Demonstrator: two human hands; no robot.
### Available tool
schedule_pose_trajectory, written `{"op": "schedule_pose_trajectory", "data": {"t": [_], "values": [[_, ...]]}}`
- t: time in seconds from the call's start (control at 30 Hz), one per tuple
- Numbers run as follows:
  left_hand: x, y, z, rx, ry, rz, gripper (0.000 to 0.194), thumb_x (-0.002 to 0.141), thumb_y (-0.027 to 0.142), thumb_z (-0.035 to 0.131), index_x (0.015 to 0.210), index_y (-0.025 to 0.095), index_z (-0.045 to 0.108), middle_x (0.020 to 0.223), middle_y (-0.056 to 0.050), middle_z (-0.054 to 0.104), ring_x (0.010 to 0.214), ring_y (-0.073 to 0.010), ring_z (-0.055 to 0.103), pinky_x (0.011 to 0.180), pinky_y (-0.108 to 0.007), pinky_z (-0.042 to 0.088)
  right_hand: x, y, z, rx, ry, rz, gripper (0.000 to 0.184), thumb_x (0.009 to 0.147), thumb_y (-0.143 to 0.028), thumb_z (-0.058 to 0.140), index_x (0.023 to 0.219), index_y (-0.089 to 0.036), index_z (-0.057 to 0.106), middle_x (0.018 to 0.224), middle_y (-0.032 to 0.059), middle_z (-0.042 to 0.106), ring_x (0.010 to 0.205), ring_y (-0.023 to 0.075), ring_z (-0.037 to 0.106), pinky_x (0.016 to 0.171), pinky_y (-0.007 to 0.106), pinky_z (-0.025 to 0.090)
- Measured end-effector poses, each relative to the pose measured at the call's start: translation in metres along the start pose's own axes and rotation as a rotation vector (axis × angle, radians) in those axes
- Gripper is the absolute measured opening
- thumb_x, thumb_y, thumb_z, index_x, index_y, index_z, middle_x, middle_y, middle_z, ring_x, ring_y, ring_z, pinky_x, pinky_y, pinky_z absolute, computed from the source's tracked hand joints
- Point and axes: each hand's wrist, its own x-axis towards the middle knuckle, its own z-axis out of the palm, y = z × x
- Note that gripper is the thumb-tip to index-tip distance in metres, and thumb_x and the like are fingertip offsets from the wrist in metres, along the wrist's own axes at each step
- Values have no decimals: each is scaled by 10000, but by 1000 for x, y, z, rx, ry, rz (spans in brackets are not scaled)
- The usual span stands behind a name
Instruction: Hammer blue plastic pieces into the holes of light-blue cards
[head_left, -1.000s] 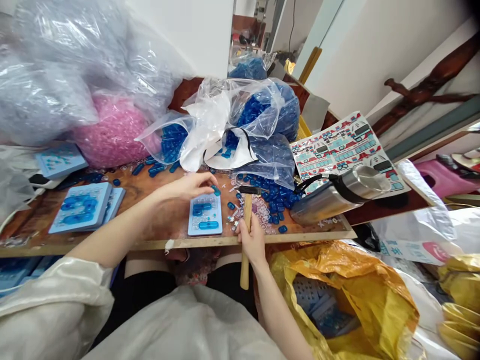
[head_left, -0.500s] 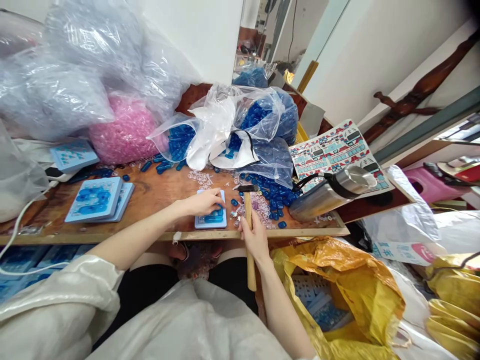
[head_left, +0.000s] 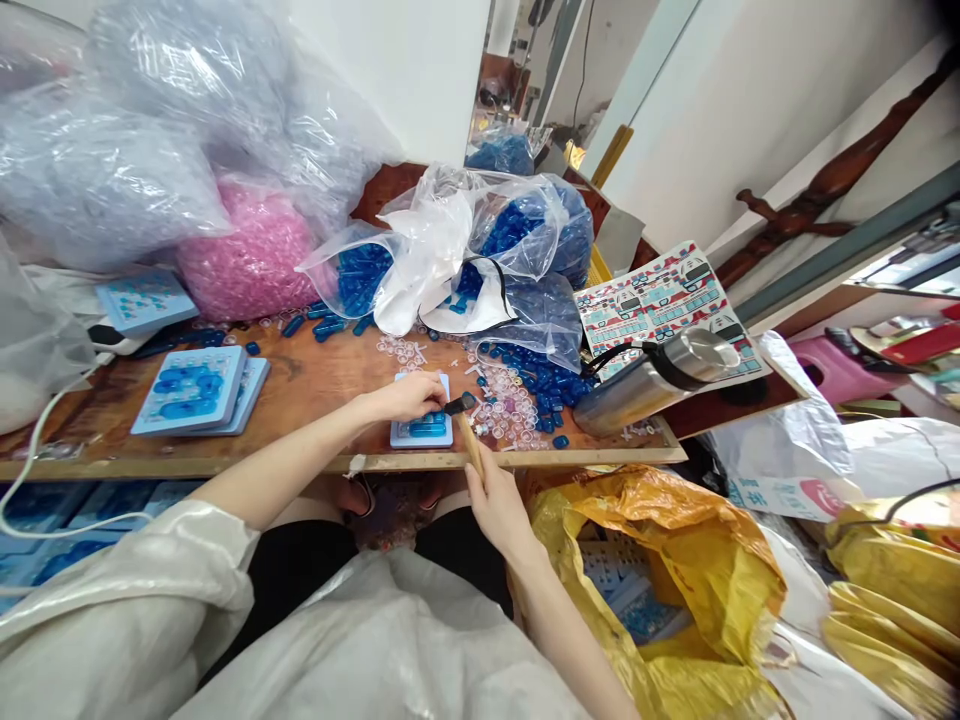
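My left hand rests over a light blue square plate near the table's front edge. Its fingers are drawn together at the plate's right side; whatever they pinch is hidden. Translucent blue pieces lie on the plate just below them. My right hand is closed around the wooden handle of a hammer. The dark hammer head is beside my left fingertips, at the plate's right edge.
Small clear rings and loose blue pieces lie to the right, before a steel flask. Stacked plates stand at left. Bulging plastic bags line the back. An open yellow sack is at lower right.
My right hand has swung the hammer, bringing its head left and down toward my left fingertips; the handle now tilts. My left hand stays over the plate, nearly unmoved.
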Motion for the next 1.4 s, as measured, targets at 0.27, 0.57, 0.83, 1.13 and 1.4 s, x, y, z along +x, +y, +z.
{"op": "schedule_pose_trajectory", "data": {"t": [0.27,0.57,0.83,1.13,1.4], "values": [[-1,-27,-2,-17,352,-114,238,800,177,456,966,134,621,942,-66,593,880,-151,545,851,-278,422,4,21,-10,223,210,87,445,872,-387,378,1233,-138,452,652,13,569,579,142,535,600,242,422],[-9,-85,-4,164,335,-195,237,781,141,426,874,132,644,944,-99,584,953,-208,523,872,-342,425,18,45,-6,319,267,102,424,864,-398,397,1200,-149,465,647,5,537,544,128,490,557,231,401],[-30,-22,-15,-286,321,-227,243,775,334,540,918,147,601,870,-33,630,763,-133,572,727,-243,454,18,40,-8,361,244,145,454,860,-419,406,1227,-155,439,642,-5,536,464,111,458,516,232,398],[-37,4,10,-62,136,-68,181,826,270,483,892,170,618,896,-50,558,827,-143,522,794,-261,407,17,38,-8,273,254,112,427,864,-386,392,1217,-154,456,648,0,552,583,135,522,607,248,419],[-38,0,21,-5,207,-32,153,830,242,448,839,149,569,880,-63,544,847,-156,507,797,-282,418,4,-8,-14,15,35,-73,454,885,-323,337,1301,-153,402,844,84,630,715,189,593,672,289,443]]}}
